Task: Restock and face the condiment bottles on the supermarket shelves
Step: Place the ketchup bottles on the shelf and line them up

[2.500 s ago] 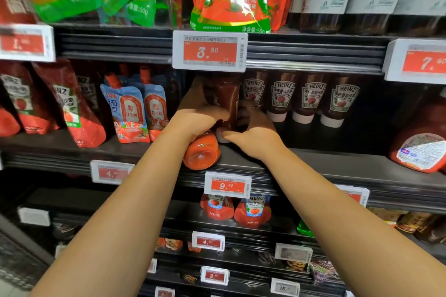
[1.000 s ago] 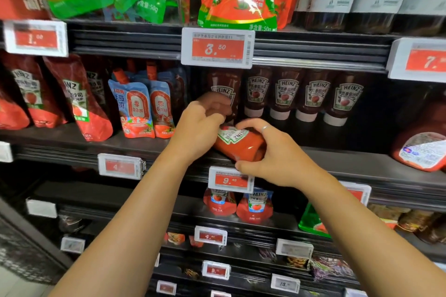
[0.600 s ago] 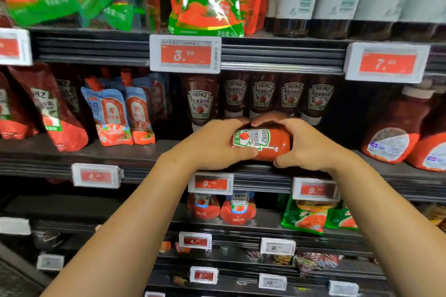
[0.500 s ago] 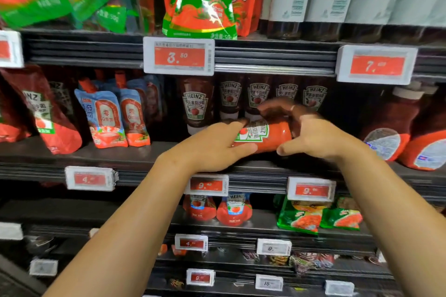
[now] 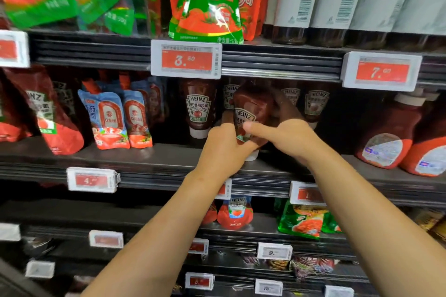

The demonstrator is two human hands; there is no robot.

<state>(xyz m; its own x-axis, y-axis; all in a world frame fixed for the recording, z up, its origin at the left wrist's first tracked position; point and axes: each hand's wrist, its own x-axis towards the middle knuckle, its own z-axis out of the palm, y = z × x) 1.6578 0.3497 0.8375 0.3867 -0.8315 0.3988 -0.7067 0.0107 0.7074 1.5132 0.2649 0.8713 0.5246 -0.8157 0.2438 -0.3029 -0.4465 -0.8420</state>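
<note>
bottle: Heinz ketchup bottle [image 5: 248,113], cap down, slightly tilted, held over shelf [image 5: 154,157]
left hand [image 5: 224,149]: wrapped around lower part
right hand [image 5: 287,135]: gripped on right side
neighbour: upright Heinz bottle [image 5: 198,108], just left

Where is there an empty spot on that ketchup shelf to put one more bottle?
Bare dark shelf lies between the blue-and-red sauce pouches and the upside-down brown Heinz ketchup bottle. Another gap sits left of the big red ketchup bottles. Crowded: the Heinz row, where both hands hold a bottle.

Price tags [image 5: 185,59], sauce pouches [image 5: 205,0]
</note>
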